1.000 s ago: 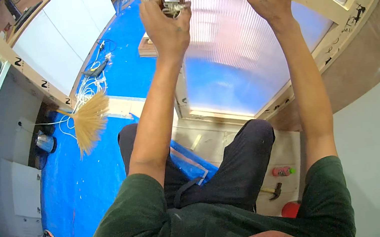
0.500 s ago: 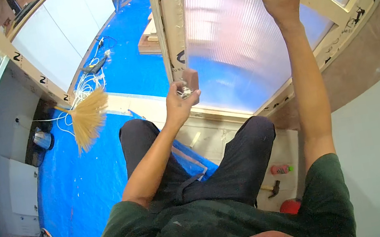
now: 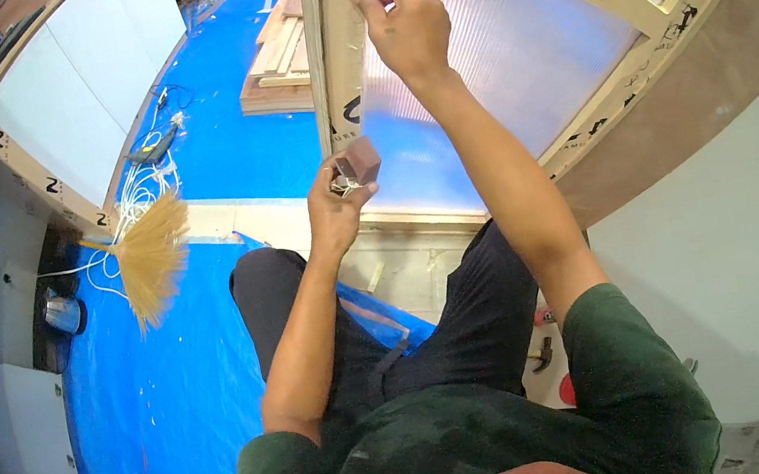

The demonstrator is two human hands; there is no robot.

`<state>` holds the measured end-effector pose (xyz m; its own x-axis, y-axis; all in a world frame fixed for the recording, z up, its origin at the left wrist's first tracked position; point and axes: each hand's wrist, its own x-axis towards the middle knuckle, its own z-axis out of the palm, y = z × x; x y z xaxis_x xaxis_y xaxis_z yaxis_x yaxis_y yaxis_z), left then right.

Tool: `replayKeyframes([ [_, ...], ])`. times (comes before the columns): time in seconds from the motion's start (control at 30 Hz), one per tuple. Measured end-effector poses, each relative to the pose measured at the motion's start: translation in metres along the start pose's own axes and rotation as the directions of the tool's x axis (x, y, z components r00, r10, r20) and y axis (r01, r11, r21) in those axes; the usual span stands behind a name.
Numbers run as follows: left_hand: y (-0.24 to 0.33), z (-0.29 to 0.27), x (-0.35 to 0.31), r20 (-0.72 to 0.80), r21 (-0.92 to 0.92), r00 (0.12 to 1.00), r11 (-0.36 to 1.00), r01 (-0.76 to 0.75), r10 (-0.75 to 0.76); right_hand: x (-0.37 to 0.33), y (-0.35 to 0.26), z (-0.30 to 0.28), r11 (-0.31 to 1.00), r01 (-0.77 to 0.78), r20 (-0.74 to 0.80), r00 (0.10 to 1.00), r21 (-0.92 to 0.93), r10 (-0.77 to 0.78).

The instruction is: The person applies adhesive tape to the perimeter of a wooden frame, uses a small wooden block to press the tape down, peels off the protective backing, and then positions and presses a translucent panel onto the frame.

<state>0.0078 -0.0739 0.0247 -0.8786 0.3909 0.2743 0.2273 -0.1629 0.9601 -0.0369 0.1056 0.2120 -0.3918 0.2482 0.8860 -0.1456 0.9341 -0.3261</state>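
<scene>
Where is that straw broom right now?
In the head view, the straw broom lies on the blue floor sheet, left of the person's left hand.

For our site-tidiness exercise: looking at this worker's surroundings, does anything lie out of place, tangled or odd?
Yes. A straw broom lies flat on the blue floor sheet, with loose white cords tangled beside it. Small tools lie scattered near the person's right leg. The left hand holds a small brown block; the right hand pinches the wooden post.

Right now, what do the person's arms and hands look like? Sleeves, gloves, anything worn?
Both forearms are bare. Dark green short sleeves end above the elbows. Left hand and right hand wear no gloves; no watch or wristband shows. Rings are too small to tell.
</scene>
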Motion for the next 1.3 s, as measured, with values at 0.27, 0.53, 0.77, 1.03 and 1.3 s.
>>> replayKeyframes([
  [0.27, -0.015, -0.016, 0.008, -0.033, -0.017, 0.999, 0.999, -0.029, 0.029, -0.032, 0.030, 0.005, 0.985, -0.130, 0.291, 0.952, 0.114, 0.092],
  [0.53, 0.012, -0.012, 0.012, -0.047, 0.293, 0.876, 0.845, -0.447, 0.479, -0.108, 0.013, -0.040, 0.541, -0.814, 0.852, 0.425, 0.212, 0.305],
  [0.77, 0.052, -0.004, 0.017, 0.135, 0.422, 0.724, 0.622, -0.659, 0.676, -0.134, -0.022, -0.062, -0.222, -0.826, 0.852, 0.520, 0.518, 0.054],
  [1.03, 0.088, -0.005, 0.002, 0.027, -0.082, 0.916, 0.914, -0.398, 0.401, -0.154, -0.029, -0.061, -0.482, -0.629, 0.731, 0.682, 0.609, 0.034],
  [1.3, 0.101, 0.033, -0.025, -0.164, 0.273, 0.949, 0.937, -0.219, 0.269, -0.160, -0.015, -0.065, -0.419, -0.513, 0.588, 0.806, 0.749, 0.066],
])
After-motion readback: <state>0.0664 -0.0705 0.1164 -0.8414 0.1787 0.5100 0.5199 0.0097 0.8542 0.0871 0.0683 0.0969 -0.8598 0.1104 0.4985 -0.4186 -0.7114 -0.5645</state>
